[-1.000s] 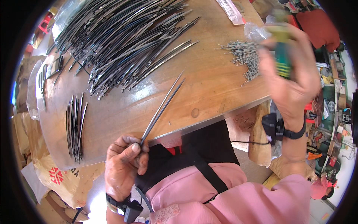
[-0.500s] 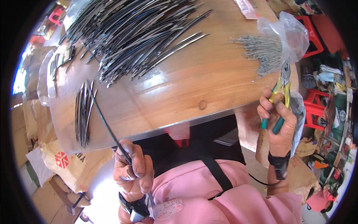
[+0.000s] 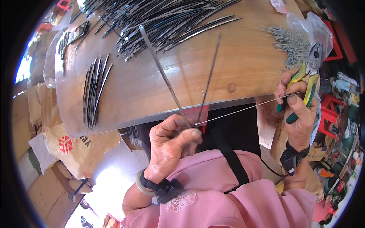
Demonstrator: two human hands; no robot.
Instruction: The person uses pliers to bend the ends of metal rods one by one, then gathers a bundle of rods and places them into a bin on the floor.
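My left hand (image 3: 171, 140) is closed in front of the table edge. From its fingers a thin dark metal strip (image 3: 163, 73) rises to the upper left. A second dark length (image 3: 210, 70) slants to the upper right, forming a V; I cannot tell whether both are one bent piece. A thin pale wire (image 3: 243, 110) runs taut-looking from these fingers to my right hand (image 3: 298, 110), which pinches its other end between thumb and finger. The same right hand grips pliers (image 3: 314, 60) with green and yellow handles, jaws pointing up.
A large heap of dark strips (image 3: 152, 22) covers the table's far left, with a smaller bunch (image 3: 95, 91) nearer. Cut wires (image 3: 291, 45) stick out of a clear plastic bag (image 3: 319, 28) at far right. Red stools (image 3: 330, 114) stand beyond the wooden table (image 3: 232, 72).
My left hand has moved right and up, and the dark lengths now point upward in a V. A wire now spans both hands. The pliers stay in my right hand.
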